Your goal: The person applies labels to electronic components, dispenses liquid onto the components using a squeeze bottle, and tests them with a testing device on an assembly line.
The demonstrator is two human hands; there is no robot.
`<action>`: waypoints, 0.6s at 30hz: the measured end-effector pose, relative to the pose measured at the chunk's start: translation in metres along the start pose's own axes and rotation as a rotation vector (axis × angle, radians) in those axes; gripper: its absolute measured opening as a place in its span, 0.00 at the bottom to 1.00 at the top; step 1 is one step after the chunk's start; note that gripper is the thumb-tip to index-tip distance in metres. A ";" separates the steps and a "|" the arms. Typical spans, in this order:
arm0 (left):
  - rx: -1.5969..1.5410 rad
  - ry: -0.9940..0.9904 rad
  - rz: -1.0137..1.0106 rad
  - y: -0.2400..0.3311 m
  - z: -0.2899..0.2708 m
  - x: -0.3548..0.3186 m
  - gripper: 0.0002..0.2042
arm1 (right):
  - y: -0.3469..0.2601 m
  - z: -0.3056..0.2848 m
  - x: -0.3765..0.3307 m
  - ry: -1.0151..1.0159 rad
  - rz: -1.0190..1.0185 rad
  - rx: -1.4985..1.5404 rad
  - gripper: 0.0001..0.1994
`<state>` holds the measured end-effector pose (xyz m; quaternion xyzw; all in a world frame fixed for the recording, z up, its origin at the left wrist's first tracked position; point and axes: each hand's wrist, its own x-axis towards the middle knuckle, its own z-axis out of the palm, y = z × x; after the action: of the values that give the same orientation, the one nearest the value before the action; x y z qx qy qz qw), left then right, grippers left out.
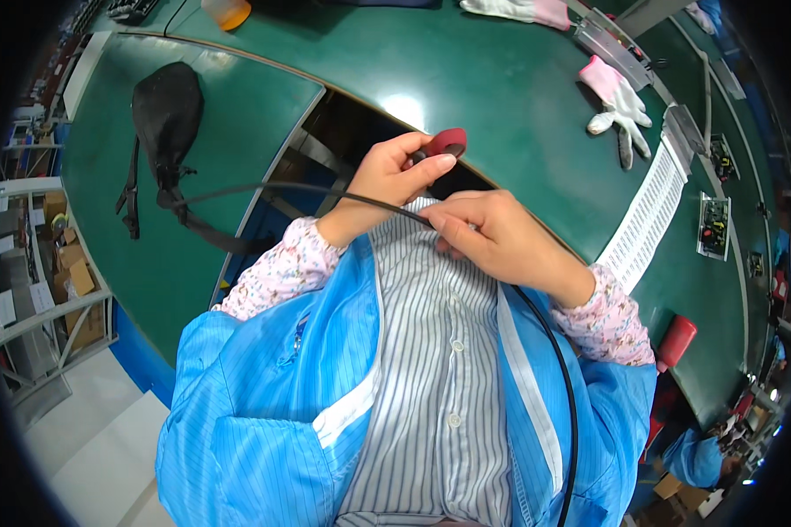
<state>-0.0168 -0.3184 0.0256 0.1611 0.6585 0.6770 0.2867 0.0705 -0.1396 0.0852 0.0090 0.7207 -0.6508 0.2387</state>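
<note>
My left hand (388, 180) is closed around a dark red, ring-shaped thing (449, 140) with a dark centre; its exact kind is hard to make out. Just to the right, my right hand (490, 235) pinches a black cable (325, 191) between thumb and fingers. From that pinch the cable passes over my left wrist toward a black pouch (167, 112) with straps. Its other part drops from my right hand past my jacket to the lower edge. Both hands are held close together in front of my chest.
A green table (510, 114) spans the far side, another green tabletop (97, 193) the left, with a gap between. At right lie a pink-cuffed glove (620, 105), a printed paper strip (646, 220), circuit boards (714, 226) and a red bottle (677, 341). Shelves (48, 290) stand far left.
</note>
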 end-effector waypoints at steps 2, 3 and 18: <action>-0.036 -0.027 0.113 0.016 -0.004 -0.001 0.16 | 0.001 0.008 -0.006 0.058 -0.061 0.041 0.09; -0.091 -0.047 0.104 0.027 -0.006 0.005 0.16 | 0.006 0.009 -0.001 0.197 -0.143 0.028 0.07; 0.107 -0.938 -0.065 0.052 -0.009 -0.033 0.37 | 0.020 -0.174 0.090 0.906 -0.066 0.287 0.20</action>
<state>-0.0057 -0.3434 0.0813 0.4433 0.4964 0.4869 0.5656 -0.0611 0.0009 0.0415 0.3016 0.6550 -0.6816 -0.1240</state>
